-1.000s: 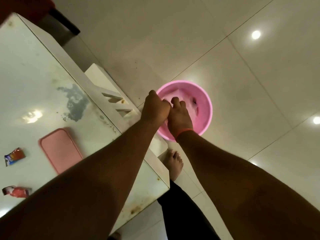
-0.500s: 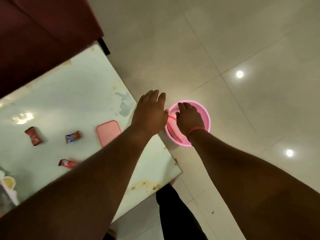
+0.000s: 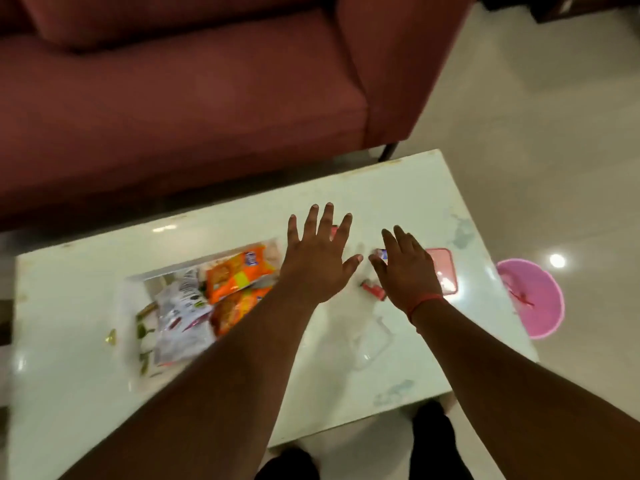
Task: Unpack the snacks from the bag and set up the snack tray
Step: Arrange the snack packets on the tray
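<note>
A clear snack tray [image 3: 135, 285] lies left of centre on the white table [image 3: 398, 188], holding orange snack packets [image 3: 235, 277] and a white packet [image 3: 183, 306]. My left hand [image 3: 317, 261] hovers over the table beside the tray, fingers spread, holding nothing. My right hand [image 3: 405, 268] hangs open just right of it, above a small red candy [image 3: 374, 289] and a small blue-red candy [image 3: 381, 252]. Another pink-red candy [image 3: 334, 232] peeks out behind my left fingers. A clear container [image 3: 372, 344] lies near the front edge.
A pink lid [image 3: 443, 271] lies flat right of my right hand. A pink bin [image 3: 533, 296] with a red scrap inside stands on the tiled floor off the table's right end. A maroon sofa [image 3: 173, 98] runs along the far side.
Both hands have left the pink bin on the floor and come back over the table. My view has swung from the floor up to the table and sofa.
</note>
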`<state>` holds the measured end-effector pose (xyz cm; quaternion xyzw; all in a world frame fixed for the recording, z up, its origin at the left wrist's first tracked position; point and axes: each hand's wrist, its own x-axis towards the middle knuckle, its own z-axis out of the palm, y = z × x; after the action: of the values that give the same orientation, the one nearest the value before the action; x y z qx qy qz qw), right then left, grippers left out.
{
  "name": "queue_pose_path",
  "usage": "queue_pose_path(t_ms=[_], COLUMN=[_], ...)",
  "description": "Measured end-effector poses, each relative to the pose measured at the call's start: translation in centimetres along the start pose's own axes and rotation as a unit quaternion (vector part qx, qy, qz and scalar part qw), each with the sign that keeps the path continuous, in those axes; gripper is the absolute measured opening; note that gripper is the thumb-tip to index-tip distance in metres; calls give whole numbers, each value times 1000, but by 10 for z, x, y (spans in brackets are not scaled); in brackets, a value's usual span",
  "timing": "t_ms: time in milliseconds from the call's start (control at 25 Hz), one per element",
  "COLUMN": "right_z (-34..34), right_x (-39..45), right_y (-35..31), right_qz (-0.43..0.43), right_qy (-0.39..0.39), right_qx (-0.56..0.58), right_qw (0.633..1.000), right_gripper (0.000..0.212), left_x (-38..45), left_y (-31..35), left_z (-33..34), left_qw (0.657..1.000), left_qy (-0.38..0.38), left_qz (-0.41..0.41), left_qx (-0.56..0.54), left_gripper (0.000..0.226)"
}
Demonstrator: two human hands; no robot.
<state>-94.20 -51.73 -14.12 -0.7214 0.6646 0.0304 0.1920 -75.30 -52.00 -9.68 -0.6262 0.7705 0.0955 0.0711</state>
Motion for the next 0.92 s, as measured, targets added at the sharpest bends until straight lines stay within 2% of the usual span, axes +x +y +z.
queue_pose_path(t_ms=[200, 360, 440, 520, 600, 680, 720, 800, 920], right_z=[43, 65, 71, 76, 85, 96, 100, 106, 107], right_x=[-22, -41, -50, -60, -66, -66, -63, -59, -56], right_y=[-146, -204, -214, -219, -220, -220, -222, -224, -220], right_qz=[-71, -103, -105, -86, -22, 80, 130, 187, 180], right_qy=[-49, -81, -76, -58, -47, -70, -88, -118, -122], right_qx=[-33, -51, -44, -45, -17, 92, 161, 275, 336], right_qw=[996, 990, 991, 994, 998, 990, 974, 936, 916], right_gripper=[69, 73, 76, 77, 72, 61, 54, 44, 41], left_x=[-98, -154, -171, -181, -187, -189, -189, -186, -178], left_y=[-144, -201, -207, -203, -187, -165, -155, -138, -122], left_z=[14, 40, 51, 61, 70, 82, 88, 99, 105], left_qw=[994, 983, 982, 989, 996, 995, 992, 979, 945], left_qy=[-14, -47, -40, -5, 19, 14, 5, -13, -11], left_qz=[-111, -173, -176, -139, -61, 0, 0, -55, -154], left_qx=[-10, -37, -48, -49, -69, -100, -123, -194, -287], left_gripper=[79, 80, 80, 77, 72, 66, 62, 57, 58])
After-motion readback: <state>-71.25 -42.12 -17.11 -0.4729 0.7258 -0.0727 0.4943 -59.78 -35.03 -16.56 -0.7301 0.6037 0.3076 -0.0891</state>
